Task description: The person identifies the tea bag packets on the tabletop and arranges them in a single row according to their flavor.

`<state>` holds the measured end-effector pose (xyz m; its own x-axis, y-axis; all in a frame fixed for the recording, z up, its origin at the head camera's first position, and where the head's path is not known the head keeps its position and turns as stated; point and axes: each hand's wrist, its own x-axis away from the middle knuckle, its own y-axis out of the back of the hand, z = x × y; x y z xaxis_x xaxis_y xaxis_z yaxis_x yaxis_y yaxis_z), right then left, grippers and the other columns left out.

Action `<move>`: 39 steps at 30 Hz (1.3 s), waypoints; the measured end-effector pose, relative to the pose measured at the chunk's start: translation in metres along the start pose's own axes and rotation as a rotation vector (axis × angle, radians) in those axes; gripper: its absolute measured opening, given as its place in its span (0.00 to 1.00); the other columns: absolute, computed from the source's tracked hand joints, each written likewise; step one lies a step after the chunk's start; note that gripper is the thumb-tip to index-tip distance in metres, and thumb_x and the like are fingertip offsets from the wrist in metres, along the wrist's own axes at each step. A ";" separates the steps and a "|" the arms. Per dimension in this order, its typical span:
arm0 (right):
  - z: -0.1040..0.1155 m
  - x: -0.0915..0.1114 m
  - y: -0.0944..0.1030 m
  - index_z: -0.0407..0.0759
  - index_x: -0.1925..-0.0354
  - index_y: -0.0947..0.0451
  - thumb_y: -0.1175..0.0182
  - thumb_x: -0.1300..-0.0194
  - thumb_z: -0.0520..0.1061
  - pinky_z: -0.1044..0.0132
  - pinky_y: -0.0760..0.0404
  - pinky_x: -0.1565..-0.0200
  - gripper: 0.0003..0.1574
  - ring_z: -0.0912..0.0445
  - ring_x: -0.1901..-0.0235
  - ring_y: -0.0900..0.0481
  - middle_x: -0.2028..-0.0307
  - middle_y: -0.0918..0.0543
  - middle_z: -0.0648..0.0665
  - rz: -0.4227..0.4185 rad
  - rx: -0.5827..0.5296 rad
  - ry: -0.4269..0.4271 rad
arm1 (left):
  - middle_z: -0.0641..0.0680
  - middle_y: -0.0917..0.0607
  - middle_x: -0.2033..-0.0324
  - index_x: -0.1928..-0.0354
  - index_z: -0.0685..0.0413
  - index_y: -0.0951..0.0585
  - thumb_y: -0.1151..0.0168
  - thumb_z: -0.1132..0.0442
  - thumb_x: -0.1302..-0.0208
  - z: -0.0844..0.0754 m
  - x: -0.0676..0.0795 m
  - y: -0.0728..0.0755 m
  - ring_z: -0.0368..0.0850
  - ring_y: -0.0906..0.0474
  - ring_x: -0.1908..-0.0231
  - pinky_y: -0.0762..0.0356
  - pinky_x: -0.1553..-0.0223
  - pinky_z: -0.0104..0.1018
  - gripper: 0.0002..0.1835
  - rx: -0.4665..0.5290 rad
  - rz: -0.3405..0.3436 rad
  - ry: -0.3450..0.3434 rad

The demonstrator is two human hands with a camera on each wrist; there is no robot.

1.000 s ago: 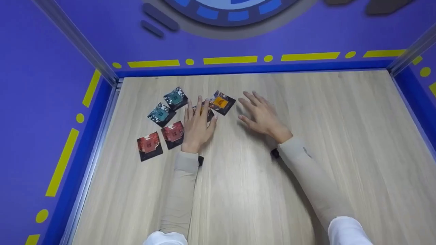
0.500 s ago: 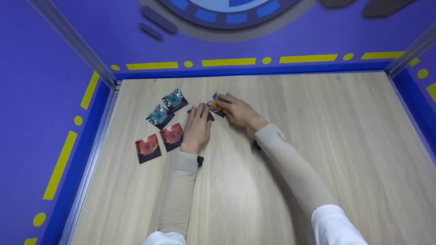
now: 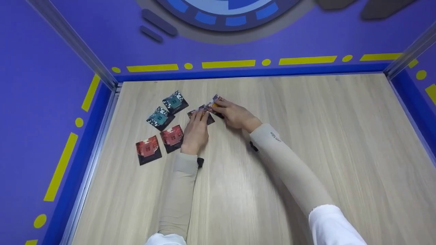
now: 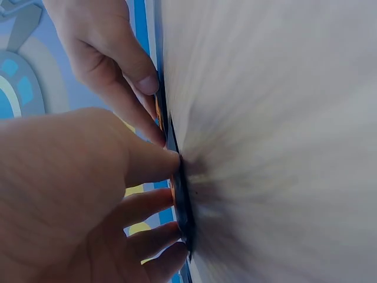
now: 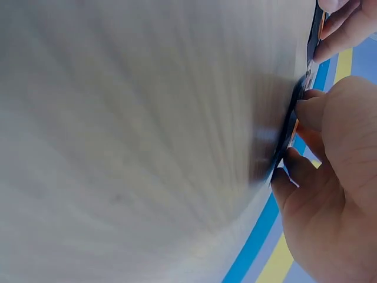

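Two orange packets lie toward the far left of the surface, short of its far edge, with their neighbouring corners just about meeting. The left orange packet sits under the fingertips of the left hand, and its near right corner pokes out past them. That hand's grip is released: from the left wrist view the fingers are fairly straight and rest on the packet, the thumb at its near side. I take it they are there to keep it from sliding. The right orange packet is mostly covered by the right hand, whose grip is pinching it between thumb and bent fingers; its far corner shows beyond the fingertips. Holding it low and flat is, I'd judge, a way of squaring it to its neighbour.

Further toward the left edge, a far teal packet and a near teal packet lie corner to corner. Nearer the person are a right red packet, close beside the left hand, and a left red packet, slightly apart from it. They look sorted into colour pairs.
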<state>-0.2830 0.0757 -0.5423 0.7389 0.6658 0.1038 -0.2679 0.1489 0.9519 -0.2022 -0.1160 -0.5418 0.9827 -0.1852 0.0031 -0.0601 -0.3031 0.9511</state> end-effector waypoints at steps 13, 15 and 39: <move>-0.005 0.018 0.002 0.48 0.20 0.33 0.48 0.17 0.40 0.51 0.34 0.22 0.32 0.45 0.18 0.42 0.17 0.40 0.41 -0.001 0.053 -0.026 | 0.64 0.35 0.20 0.21 0.60 0.32 0.45 0.71 0.22 -0.008 -0.001 -0.004 0.66 0.43 0.19 0.40 0.20 0.58 0.30 -0.019 0.032 0.045; -0.007 0.023 0.002 0.47 0.20 0.32 0.47 0.18 0.40 0.51 0.33 0.22 0.32 0.44 0.18 0.41 0.17 0.40 0.41 -0.006 0.059 -0.026 | 0.64 0.35 0.20 0.21 0.60 0.32 0.45 0.72 0.23 -0.009 0.000 -0.004 0.66 0.43 0.19 0.39 0.20 0.58 0.30 -0.018 0.030 0.050; -0.039 0.108 0.012 0.40 0.23 0.29 0.41 0.22 0.38 0.44 0.28 0.27 0.33 0.37 0.22 0.35 0.21 0.34 0.32 -0.045 0.060 -0.027 | 0.63 0.36 0.19 0.20 0.60 0.33 0.44 0.75 0.27 -0.006 0.004 0.002 0.66 0.44 0.19 0.43 0.19 0.55 0.34 0.021 0.055 0.035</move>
<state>-0.2310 0.1779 -0.5307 0.7660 0.6393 0.0670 -0.1969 0.1341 0.9712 -0.1977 -0.1111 -0.5382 0.9832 -0.1696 0.0668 -0.1180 -0.3133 0.9423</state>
